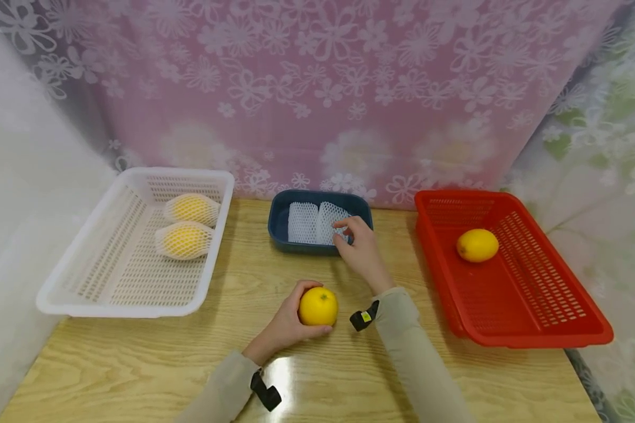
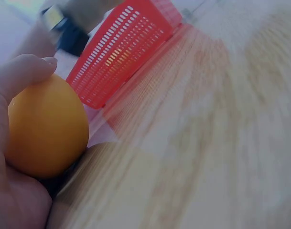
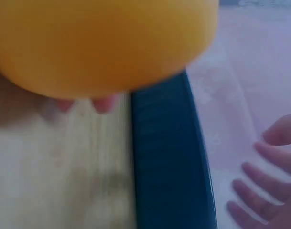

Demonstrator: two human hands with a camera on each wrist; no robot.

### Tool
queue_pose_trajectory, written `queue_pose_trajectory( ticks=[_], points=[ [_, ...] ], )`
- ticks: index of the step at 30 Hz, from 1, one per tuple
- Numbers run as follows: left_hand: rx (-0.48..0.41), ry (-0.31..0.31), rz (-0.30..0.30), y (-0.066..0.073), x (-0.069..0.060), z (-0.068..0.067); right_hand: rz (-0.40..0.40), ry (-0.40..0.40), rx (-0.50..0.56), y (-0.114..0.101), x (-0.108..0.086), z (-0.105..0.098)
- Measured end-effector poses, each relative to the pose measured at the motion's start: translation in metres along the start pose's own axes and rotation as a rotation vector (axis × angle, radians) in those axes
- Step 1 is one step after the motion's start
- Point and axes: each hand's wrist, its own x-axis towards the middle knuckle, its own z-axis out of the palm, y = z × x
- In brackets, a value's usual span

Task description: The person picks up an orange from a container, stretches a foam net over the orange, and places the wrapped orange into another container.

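Note:
My left hand [image 1: 288, 320] grips a yellow lemon [image 1: 318, 306] just above the table, fingers curled round its far side and thumb along its near side. In the left wrist view the lemon [image 2: 48, 126] sits against the palm. My right hand [image 1: 362, 249] reaches over the right end of a dark blue tray [image 1: 317, 249], its thumb and forefinger apart. Inside the tray lie two white foam net sleeves [image 1: 303, 223], side by side; the fingertips hover at the right one, and contact cannot be told. The right wrist view shows that hand [image 3: 274, 186] with fingers spread.
At left stands a white basket [image 1: 122, 310] holding two lemons in foam nets [image 1: 186, 241]. A red basket [image 1: 540, 341] at right holds one bare lemon [image 1: 477, 245]. Behind the wooden table [image 1: 137, 364] hangs a pink floral cloth [image 1: 296, 117].

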Motion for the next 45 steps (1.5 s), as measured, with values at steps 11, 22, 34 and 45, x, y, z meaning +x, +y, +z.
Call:
queue_pose_trajectory(
  ticks=[11,22,34,45],
  points=[
    [0.008,-0.008,-0.003,0.0,0.0,0.002,0.176,-0.388,-0.279,0.004,0.035,0.013],
    [0.003,-0.005,-0.011,-0.001,0.001,0.001,0.228,-0.358,-0.313,0.01,0.041,0.02],
    [0.002,-0.01,-0.015,0.0,0.001,0.002,0.298,0.045,-0.212,0.016,0.04,0.014],
    [0.009,-0.025,-0.018,-0.001,0.001,0.001,0.327,0.197,0.064,0.003,0.038,-0.011]
  ],
)
